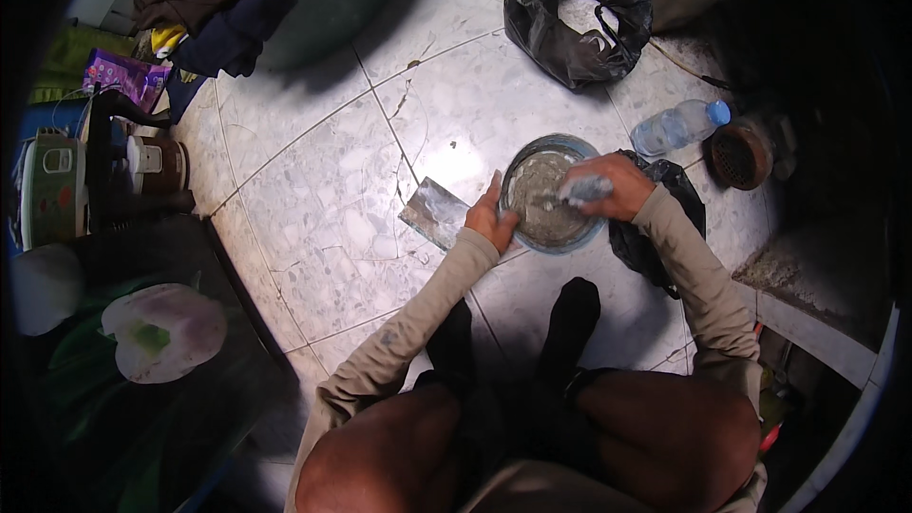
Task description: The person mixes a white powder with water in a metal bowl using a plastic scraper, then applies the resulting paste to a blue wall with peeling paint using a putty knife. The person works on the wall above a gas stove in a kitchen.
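A round blue-grey bucket [556, 142] stands on the tiled floor and holds a thick grey paste like wet cement [541, 180]. My left hand [489, 219] grips its left side, thumb and fingers at the wall. Over the right half of the bucket, my right hand [616, 185] is closed around a smeared grey-blue tool handle [586, 190]. The tool's working end dips toward the paste; its shape is hard to make out. Beside my left hand, a flat rectangular metal plate [434, 213] with whitish smears lies on the floor.
A black plastic bag [673, 192] lies right of the bucket, near a clear bottle with a blue cap [673, 128] and a round brown pot [739, 157]. Farther off sits an opened black bag [613, 14] of white powder. My feet [573, 318] are close in front.
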Demonstrator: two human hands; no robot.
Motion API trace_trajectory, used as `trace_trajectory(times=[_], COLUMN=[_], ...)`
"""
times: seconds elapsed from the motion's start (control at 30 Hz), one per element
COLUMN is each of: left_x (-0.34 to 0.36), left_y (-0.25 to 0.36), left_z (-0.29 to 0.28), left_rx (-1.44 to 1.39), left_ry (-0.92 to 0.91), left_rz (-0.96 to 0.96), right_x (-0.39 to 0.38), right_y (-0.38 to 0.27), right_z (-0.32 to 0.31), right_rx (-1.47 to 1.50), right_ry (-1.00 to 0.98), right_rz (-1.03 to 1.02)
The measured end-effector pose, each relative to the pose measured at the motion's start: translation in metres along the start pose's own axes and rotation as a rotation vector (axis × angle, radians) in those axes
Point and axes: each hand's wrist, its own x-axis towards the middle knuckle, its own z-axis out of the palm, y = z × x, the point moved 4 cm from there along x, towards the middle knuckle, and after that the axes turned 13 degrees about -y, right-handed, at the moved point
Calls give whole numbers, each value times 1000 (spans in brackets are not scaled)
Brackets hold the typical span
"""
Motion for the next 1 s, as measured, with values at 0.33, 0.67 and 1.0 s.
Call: trace_trajectory(times=[0.33,0.67,1.0], left_x=[1,-1,-2], left_y=[9,15,8], left_z=[-5,-5,1], left_rx=[59,43,27], left_ry=[-30,26,58], left_rz=[-2,-52,37], right_x=[17,-34,-34], right_y=[44,-22,-26], right_z=[26,91,55], right_rx=[136,-354,-315], right_ry=[-51,135,163], right_rz=[191,75,97])
